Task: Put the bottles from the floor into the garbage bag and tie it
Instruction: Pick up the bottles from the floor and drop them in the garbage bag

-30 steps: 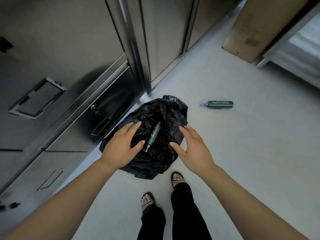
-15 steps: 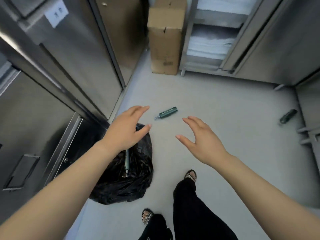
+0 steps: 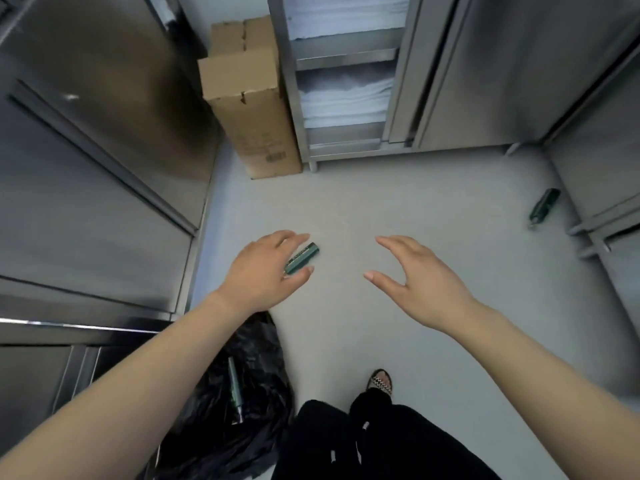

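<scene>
- Closest to us are our black trousers [image 3: 377,445] and one sandalled foot [image 3: 381,382] on the pale floor [image 3: 346,209].
- Just left of our legs sits the black garbage bag [image 3: 242,410], mouth open, with one green bottle [image 3: 234,389] already lying inside it.
- Our left hand [image 3: 263,275] is spread over a second green bottle [image 3: 300,258] on the floor, fingers [image 3: 294,237] and thumb either side of it. Can't really tell if we're touching it yet, and the hand isn't closed on it.
- Our right hand [image 3: 419,282] is off to the right, wide open, holding nothing.
- Further out on the right, a third bottle [image 3: 543,206] lies by the steel cabinet [image 3: 595,161].
- At the back there's a tall cardboard box [image 3: 249,98] standing next to a metal shelf rack [image 3: 346,81] stacked with white stuff.
</scene>
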`<state>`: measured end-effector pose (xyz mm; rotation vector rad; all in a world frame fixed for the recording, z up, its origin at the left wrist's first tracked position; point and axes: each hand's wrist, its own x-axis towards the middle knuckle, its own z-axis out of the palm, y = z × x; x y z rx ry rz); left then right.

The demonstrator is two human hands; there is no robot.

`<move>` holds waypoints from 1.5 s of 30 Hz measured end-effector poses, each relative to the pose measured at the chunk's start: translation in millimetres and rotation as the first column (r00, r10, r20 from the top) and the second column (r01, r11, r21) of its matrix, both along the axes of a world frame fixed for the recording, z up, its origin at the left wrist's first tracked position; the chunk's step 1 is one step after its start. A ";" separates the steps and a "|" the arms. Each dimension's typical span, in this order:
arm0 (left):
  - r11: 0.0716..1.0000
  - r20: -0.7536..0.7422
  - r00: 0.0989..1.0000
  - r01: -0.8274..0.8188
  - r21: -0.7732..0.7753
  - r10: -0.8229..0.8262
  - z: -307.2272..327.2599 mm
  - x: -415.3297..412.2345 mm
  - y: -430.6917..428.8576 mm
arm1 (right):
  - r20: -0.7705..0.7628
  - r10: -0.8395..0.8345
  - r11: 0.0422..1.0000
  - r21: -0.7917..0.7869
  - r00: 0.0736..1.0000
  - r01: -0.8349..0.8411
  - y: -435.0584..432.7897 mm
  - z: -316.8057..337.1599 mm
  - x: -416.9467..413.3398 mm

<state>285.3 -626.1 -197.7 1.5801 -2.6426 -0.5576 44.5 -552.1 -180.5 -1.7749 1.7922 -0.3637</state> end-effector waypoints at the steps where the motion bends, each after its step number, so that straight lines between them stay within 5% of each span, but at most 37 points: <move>1: 1.000 -0.005 1.000 -0.009 0.002 0.009 -0.9 -0.3 -10.0 | -0.003 0.006 1.000 0.002 1.000 -0.006 -12.4 -1.2 -2.7; 9: 0.997 -0.072 0.994 -0.081 0.009 0.082 -31.3 5.9 -118.0 | -0.029 0.040 0.998 0.049 0.999 -0.039 -132.9 -29.0 2.3; 17: 0.975 0.006 0.991 -0.136 0.174 0.137 -136.7 13.8 -227.6 | -0.069 0.085 0.979 0.193 0.994 -0.071 -248.1 -124.9 7.9; 23: 0.922 -0.099 0.966 -0.194 0.334 0.239 -280.2 -8.7 -264.9 | -0.024 0.084 0.968 0.240 0.996 -0.076 -303.5 -260.3 4.0; 36: 0.928 0.124 0.953 -0.300 0.223 0.278 -728.0 -7.6 -328.2 | -0.046 0.106 0.960 0.265 0.993 -0.090 -354.9 -706.3 -56.6; 45: 0.896 0.179 0.953 -0.291 0.335 0.243 -834.0 9.9 -317.0 | 0.049 -0.004 0.989 0.150 0.999 -0.003 -369.8 -783.1 -48.0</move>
